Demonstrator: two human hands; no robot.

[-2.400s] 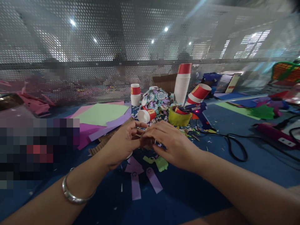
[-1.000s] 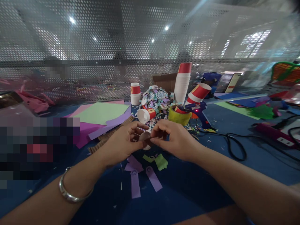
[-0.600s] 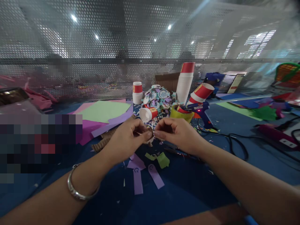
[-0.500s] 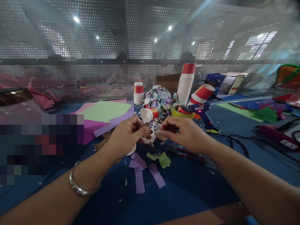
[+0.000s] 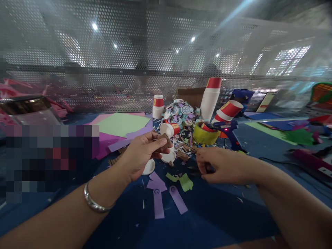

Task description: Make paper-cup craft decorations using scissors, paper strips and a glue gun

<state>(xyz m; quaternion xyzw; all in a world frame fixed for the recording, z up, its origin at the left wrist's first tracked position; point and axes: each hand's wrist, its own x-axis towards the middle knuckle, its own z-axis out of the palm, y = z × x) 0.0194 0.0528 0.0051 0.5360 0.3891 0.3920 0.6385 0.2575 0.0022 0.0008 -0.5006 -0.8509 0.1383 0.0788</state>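
Observation:
A small torn piece of brown corrugated cardboard [image 5: 165,142] is pinched between the thumb and fingers of my left hand [image 5: 141,152], which wears a silver bangle above the wrist. Under it lie a white ring-shaped piece [image 5: 168,157] and a white disc [image 5: 148,167]. My right hand [image 5: 220,165] is low over the table, its fingers curled around dark scissors [image 5: 193,168]; the blades point left and the handles are hidden by the hand. Closer to me are two purple paper strips [image 5: 158,204] with drawn faces and some green paper scraps [image 5: 186,182].
Behind my hands stand a tipped paper cup [image 5: 169,130], stacked cups [image 5: 210,98], a heap of decorated discs [image 5: 181,110] and a yellow tape roll [image 5: 206,135]. A blue glue gun [image 5: 228,129] rests at the right, its cable trailing. Coloured paper sheets [image 5: 124,123] lie left.
My right hand has let go of a cardboard bit and moved right and down onto the scissors. My left hand keeps its cardboard piece. The view has shifted slightly.

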